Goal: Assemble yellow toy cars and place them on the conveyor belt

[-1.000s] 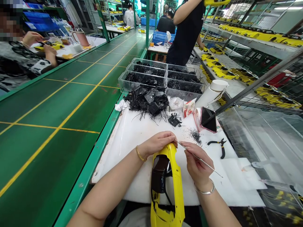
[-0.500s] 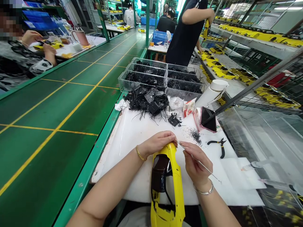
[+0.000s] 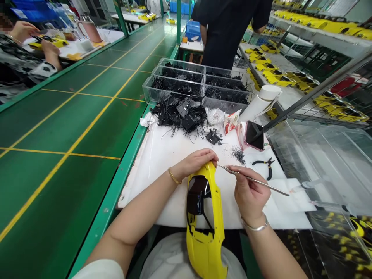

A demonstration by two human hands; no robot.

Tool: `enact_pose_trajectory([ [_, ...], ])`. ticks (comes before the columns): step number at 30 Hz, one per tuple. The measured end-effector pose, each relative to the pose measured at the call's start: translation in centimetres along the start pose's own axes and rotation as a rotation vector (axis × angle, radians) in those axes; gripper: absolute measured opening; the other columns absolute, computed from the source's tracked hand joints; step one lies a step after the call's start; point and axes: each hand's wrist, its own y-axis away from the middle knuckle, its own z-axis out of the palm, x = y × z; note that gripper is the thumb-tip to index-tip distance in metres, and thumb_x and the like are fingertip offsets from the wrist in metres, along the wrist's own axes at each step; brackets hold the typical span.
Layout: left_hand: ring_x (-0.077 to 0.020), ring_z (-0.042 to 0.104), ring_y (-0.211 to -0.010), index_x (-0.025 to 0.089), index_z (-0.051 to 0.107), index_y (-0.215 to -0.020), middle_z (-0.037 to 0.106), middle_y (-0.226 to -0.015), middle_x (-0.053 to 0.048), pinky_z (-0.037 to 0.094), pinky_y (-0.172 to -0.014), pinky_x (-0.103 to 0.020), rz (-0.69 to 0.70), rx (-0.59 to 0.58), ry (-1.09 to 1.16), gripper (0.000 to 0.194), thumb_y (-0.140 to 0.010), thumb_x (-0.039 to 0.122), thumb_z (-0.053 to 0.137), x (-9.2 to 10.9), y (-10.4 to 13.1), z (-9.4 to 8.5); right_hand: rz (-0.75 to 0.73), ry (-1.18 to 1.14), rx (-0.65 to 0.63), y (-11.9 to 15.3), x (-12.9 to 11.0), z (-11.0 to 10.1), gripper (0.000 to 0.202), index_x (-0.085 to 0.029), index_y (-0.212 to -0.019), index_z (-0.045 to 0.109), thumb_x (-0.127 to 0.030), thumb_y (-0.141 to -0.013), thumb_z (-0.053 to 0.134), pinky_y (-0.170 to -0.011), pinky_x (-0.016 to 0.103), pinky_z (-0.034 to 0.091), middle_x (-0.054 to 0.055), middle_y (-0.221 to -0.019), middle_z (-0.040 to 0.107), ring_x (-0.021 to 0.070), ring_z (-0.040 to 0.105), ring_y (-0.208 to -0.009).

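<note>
My left hand [image 3: 200, 159] is closed around the far end of a yellow toy car body shell [image 3: 205, 248], which tilts toward my lap. Dark window pieces [image 3: 196, 195] sit in the shell's openings. A thin metal pick-like tool [image 3: 267, 186] lies in the grip of my right hand [image 3: 251, 190], held like a pen. Its tip is close to the shell's far edge beside my left fingertips; whether it touches, I cannot tell. Beyond the hands, tiny black bits [image 3: 238, 155] are scattered on the white work surface [image 3: 145, 174], with black-handled cutters [image 3: 266, 166] to their right.
A pile of black wired parts [image 3: 183, 114] lies before a divided clear tray [image 3: 174, 83]. A phone [image 3: 254, 135] and white bottle [image 3: 263, 102] stand at right. Left runs a green conveyor [image 3: 72, 155]. Co-workers are at left and ahead [image 3: 229, 35]; shelves hold yellow shells [image 3: 322, 25].
My right hand has drawn back slightly right from the shell, and the tool now lies flatter. The left hand keeps hold of the shell. The standing co-worker has turned and lowered an arm.
</note>
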Motion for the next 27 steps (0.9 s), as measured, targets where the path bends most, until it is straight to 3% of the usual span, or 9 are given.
enact_pose_trajectory([
  [7,-0.0107,0.054,-0.071,0.013,0.055,-0.084,0.06,-0.078,-0.003,0.04,-0.07,-0.025,0.017,0.025,-0.04,0.043,-0.08,0.056,0.061,-0.1,0.1,0.3,0.167,-0.012,-0.087,4.0,-4.2,-2.0,0.028,-0.021,-0.103,0.068,-0.001,-0.087,0.057,-0.08,0.036,0.062,0.005,-0.098,0.071,0.0196,0.07,-0.091],
  [12,-0.0102,0.053,-0.071,0.014,0.055,-0.084,0.059,-0.078,-0.002,0.04,-0.07,-0.025,0.028,0.038,-0.047,0.041,-0.08,0.054,0.061,0.0,0.3,0.4,0.119,0.143,-0.228,4.1,-5.9,-2.4,0.032,-0.02,-0.104,0.069,0.002,-0.082,0.061,-0.08,0.036,0.061,0.006,-0.098,0.072,0.02,0.069,-0.092],
  [27,-0.0106,0.053,-0.069,0.014,0.055,-0.084,0.06,-0.078,-0.002,0.04,-0.067,-0.025,0.019,0.034,-0.049,0.044,-0.078,0.057,0.062,0.0,0.3,0.4,0.075,0.197,-0.256,4.1,-5.7,-2.3,0.034,-0.021,-0.105,0.068,0.003,-0.082,0.061,-0.08,0.033,0.06,0.005,-0.098,0.072,0.0182,0.069,-0.091],
])
